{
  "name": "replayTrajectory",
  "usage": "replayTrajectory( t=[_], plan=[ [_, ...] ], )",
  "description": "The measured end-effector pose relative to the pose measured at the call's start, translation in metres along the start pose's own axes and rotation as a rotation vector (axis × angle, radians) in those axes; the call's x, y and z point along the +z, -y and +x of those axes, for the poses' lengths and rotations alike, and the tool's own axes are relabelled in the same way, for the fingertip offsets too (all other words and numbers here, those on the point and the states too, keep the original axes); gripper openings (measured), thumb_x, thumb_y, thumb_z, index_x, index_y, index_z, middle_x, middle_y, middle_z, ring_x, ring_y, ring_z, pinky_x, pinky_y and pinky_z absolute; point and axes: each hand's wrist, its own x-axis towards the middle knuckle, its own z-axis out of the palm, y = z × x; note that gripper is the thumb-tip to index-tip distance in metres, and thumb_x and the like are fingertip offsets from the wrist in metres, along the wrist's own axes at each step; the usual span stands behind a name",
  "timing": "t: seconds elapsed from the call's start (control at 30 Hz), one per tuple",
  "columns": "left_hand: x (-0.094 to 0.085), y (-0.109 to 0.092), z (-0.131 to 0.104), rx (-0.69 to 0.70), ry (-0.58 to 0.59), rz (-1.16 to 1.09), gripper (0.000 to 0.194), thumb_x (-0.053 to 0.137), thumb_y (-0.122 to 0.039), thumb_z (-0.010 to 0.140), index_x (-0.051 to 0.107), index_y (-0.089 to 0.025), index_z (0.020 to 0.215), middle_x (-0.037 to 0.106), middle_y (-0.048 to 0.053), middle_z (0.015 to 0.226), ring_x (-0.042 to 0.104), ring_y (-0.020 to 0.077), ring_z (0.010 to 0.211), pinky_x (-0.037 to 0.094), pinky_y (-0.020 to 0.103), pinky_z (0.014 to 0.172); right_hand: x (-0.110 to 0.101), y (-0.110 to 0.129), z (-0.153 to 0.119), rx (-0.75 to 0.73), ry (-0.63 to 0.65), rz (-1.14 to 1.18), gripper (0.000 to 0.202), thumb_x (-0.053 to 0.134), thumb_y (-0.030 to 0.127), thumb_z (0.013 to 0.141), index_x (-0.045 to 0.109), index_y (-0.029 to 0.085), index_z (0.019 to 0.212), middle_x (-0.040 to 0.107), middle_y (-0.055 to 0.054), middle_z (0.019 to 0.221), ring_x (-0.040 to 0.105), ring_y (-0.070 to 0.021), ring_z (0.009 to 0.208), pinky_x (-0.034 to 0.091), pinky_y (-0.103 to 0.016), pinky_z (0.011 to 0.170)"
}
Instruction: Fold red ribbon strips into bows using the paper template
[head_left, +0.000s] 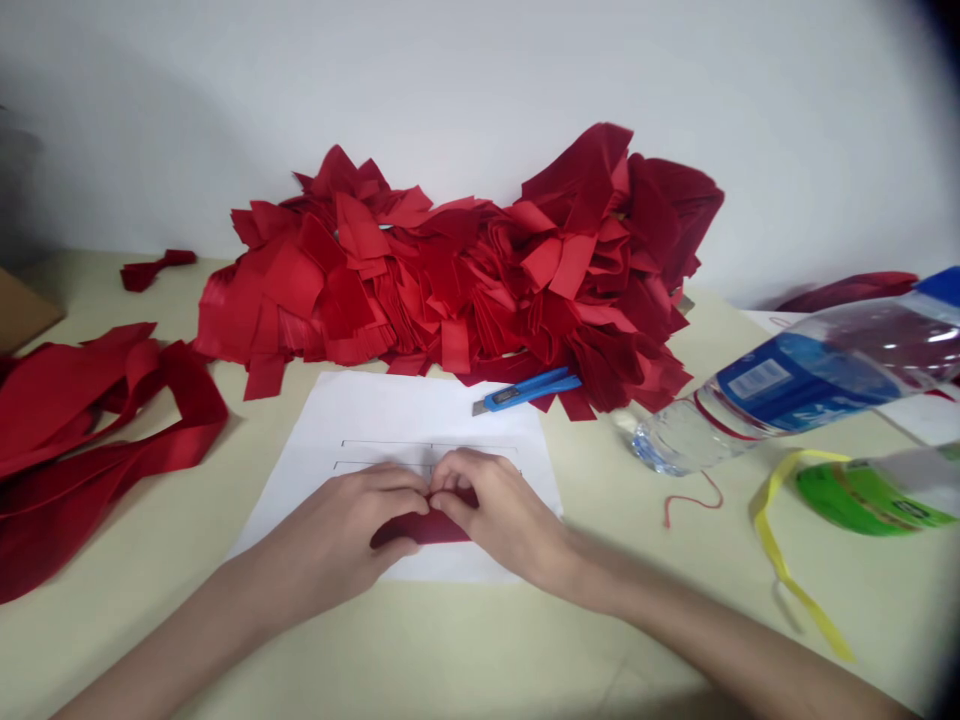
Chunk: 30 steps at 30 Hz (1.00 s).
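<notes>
A dark red fabric piece lies on a white paper sheet with thin printed lines. My left hand is bent over the fabric's left part, its fingertips against the cloth and its thumb near the lower edge. From the right, my right hand pinches the fabric with thumb and forefinger, touching or nearly touching the left fingertips. A blue cutter with its blade showing rests on the sheet's upper right, beyond both hands.
Behind the sheet is a large heap of red fabric pieces. Long red strips lie at the left. At the right are a clear bottle, a green-labelled bottle, a yellow strip and a red string.
</notes>
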Motion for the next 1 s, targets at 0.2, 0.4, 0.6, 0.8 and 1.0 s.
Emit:
replayTrajectory(
  t=[0.2, 0.4, 0.6, 0.8, 1.0],
  plan=[
    [0.001, -0.004, 0.000, 0.017, -0.002, 0.058, 0.023, 0.052, -0.017, 0.082, 0.064, -0.026, 0.099, 0.063, 0.001, 0.105, 0.056, 0.0191, 0.099, 0.046, 0.032, 0.084, 0.005, -0.003, -0.001, -0.034, -0.025, -0.060, 0.014, 0.048, 0.006, 0.076, 0.052, 0.019, 0.075, 0.057, 0.002, 0.074, 0.050, -0.0106, 0.066, 0.037, -0.022, 0.061],
    [0.005, -0.008, 0.002, 0.034, -0.018, 0.201, 0.016, 0.049, -0.019, 0.085, 0.064, -0.020, 0.088, 0.063, 0.005, 0.102, 0.055, 0.0208, 0.096, 0.046, 0.035, 0.082, -0.007, -0.003, -0.001, -0.162, -0.064, -0.199, 0.009, 0.055, 0.009, 0.079, 0.056, 0.018, 0.076, 0.057, -0.001, 0.081, 0.051, -0.0146, 0.081, 0.040, -0.026, 0.073],
    [0.006, -0.009, 0.001, 0.023, -0.041, 0.125, 0.015, 0.048, -0.018, 0.085, 0.061, -0.022, 0.091, 0.063, 0.002, 0.094, 0.056, 0.0182, 0.090, 0.047, 0.032, 0.078, -0.025, -0.004, -0.013, -0.399, 0.038, -0.246, 0.005, 0.059, 0.021, 0.083, 0.060, 0.016, 0.084, 0.061, -0.001, 0.086, 0.050, -0.0150, 0.089, 0.039, -0.028, 0.086],
    [0.006, -0.008, 0.001, 0.013, -0.052, 0.105, 0.014, 0.048, -0.018, 0.085, 0.060, -0.022, 0.091, 0.063, 0.002, 0.093, 0.056, 0.0179, 0.088, 0.047, 0.032, 0.078, -0.013, -0.011, -0.018, -0.438, 0.009, -0.295, 0.007, 0.058, 0.019, 0.083, 0.064, 0.015, 0.083, 0.061, -0.001, 0.085, 0.052, -0.0143, 0.088, 0.039, -0.028, 0.088],
    [0.006, -0.007, 0.000, -0.005, -0.051, 0.118, 0.015, 0.049, -0.019, 0.084, 0.061, -0.022, 0.092, 0.063, 0.001, 0.094, 0.056, 0.0168, 0.088, 0.046, 0.032, 0.080, -0.008, -0.015, -0.020, -0.444, -0.014, -0.316, 0.008, 0.058, 0.021, 0.083, 0.064, 0.017, 0.082, 0.061, -0.001, 0.085, 0.052, -0.0133, 0.085, 0.040, -0.029, 0.084]
  ],
)
